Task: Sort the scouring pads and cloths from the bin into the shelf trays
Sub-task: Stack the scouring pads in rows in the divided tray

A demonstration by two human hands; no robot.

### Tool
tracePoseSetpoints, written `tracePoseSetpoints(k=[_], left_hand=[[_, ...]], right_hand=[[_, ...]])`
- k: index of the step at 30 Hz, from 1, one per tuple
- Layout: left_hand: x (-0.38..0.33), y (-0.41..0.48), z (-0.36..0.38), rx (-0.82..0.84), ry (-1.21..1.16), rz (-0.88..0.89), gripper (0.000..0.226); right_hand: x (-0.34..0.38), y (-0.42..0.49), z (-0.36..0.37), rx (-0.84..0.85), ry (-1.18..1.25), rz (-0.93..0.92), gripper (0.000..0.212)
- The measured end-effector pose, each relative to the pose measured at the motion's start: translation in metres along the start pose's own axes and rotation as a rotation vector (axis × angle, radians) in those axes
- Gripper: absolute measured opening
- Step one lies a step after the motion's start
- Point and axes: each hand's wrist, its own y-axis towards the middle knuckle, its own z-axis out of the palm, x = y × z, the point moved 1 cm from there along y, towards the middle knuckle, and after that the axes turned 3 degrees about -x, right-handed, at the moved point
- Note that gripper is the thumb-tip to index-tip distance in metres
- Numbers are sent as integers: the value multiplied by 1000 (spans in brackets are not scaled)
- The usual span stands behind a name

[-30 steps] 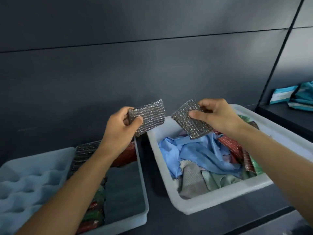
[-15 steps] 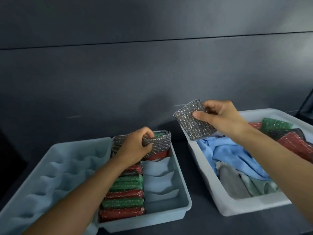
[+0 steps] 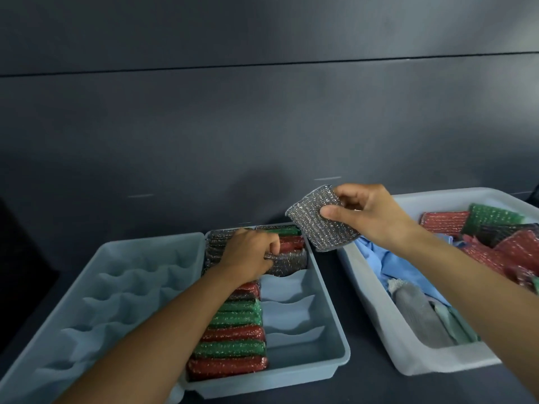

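My left hand [image 3: 248,255] grips a silver scouring pad [image 3: 287,262] and holds it down in a slot at the back of the right column of the blue-grey divided tray [image 3: 332,325]. Red and green pads [image 3: 233,336] stand in rows in the tray's left column. My right hand [image 3: 367,215] pinches a second silver pad [image 3: 319,221] in the air between the tray and the white bin [image 3: 376,325]. The bin holds a blue cloth [image 3: 390,266], a grey cloth [image 3: 420,313] and more red and green pads [image 3: 490,228].
A second blue-grey tray [image 3: 96,290] with bare scalloped slots sits at the left, touching the first. Everything rests on a dark shelf [image 3: 329,386] with a dark wall panel behind. Three front slots of the right column hold nothing.
My left hand has lowered its silver pad from the air into the tray's back right slot. My right hand has kept its pad raised. The view swung left.
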Motion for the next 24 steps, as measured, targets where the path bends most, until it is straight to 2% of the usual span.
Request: tracePoseSetpoints(k=[5,8,10,15,17,21,24], left_hand=[[1,-2,11,-46,147,76,23],[6,0,13,-69,216,11,41],[9,0,14,-31,221,-21,45],[13,3,4,127,108,21,37],[16,5,2,85,95,18,34],[10,4,6,15,220,69,29],[17,3,-1,44,101,46,28]], right_hand=[[1,3,14,23,-3,-11,14],[-2,2,15,10,12,-12,13],[-3,0,11,-14,33,3,6],[-5,-4,6,-33,33,43,18],[-4,-5,6,-42,21,54,18],[0,-7,5,-82,-40,57,20],[-1,-6,7,-120,-46,69,24]])
